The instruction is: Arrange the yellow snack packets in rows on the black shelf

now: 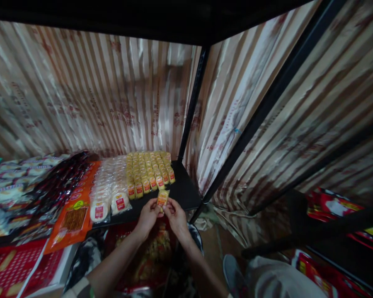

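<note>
Both hands meet over the front edge of a dark shelf [186, 192]. My left hand [148, 216] and my right hand [175, 214] pinch one small yellow snack packet [163, 197] between their fingertips, holding it upright. Just behind it stand rows of the same yellow packets [149, 170] with red labels, filling the shelf's right part. Left of those lie rows of white round packets [107, 192].
Orange flat packs [76, 215] and dark packets [60, 180] lie further left on the shelf. A red crate [12, 267] sits at bottom left. A red bag of goods [149, 258] lies under my arms. Black shelf posts [192, 99] and striped curtain [81, 91] surround. A shoe [233, 269] shows at bottom.
</note>
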`<state>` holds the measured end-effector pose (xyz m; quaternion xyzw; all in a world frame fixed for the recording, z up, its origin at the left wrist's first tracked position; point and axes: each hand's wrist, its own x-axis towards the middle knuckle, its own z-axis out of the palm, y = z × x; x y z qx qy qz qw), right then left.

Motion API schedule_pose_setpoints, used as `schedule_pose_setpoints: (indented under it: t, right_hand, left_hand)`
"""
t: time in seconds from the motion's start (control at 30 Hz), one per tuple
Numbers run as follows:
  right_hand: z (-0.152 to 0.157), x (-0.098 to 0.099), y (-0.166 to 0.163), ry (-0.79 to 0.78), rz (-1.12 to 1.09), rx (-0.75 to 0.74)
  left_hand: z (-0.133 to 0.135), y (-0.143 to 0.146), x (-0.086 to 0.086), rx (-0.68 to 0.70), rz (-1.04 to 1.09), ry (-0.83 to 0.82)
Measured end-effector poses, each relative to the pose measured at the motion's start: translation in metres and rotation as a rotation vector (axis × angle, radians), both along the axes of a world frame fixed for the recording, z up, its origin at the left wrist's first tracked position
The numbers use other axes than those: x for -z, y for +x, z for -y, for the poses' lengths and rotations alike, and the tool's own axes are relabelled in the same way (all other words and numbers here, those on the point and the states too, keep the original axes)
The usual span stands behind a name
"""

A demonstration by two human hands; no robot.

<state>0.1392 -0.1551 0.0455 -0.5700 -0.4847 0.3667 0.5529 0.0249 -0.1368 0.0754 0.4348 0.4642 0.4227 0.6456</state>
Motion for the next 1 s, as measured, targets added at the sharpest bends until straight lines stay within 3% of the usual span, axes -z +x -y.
schedule_pose_setpoints:
  t: [0.17, 0.4, 0.57, 0.67, 0.77, 0.9, 1.0]
  right_hand:
    - [-0.019, -0.006, 0.032, 0.049, 0.025, 0.057]
    - [-0.077, -0.022, 0.083, 0.111, 0.163, 0.220]
    - [-0.135, -0.027, 0.112, 0.057, 0.357, 0.286]
    - [-0.169, -0.023, 0.122, 0.039, 0.398, 0.266]
    - [-0.199, -0.012, 0.126, 0.031, 0.377, 0.222]
    - [-0.229, 0.005, 0.126, -0.021, 0.329, 0.175]
    - [-0.244, 0.014, 0.125, -0.074, 0.382, 0.176]
  left_hand:
    - [-0.023, 0.033, -0.012, 0.125, -0.142, 0.038]
    - [-0.053, 0.083, -0.032, 0.007, -0.664, 0.381]
    - [-0.087, 0.118, -0.028, 0.064, -0.589, 0.426]
    - [-0.114, 0.132, -0.028, 0.103, -0.599, 0.393]
    - [-0.130, 0.135, -0.031, 0.138, -0.757, 0.446]
    - [-0.135, 0.130, -0.034, 0.134, -1.060, 0.712]
    - [-0.136, 0.124, -0.028, 0.227, -1.183, 0.913]
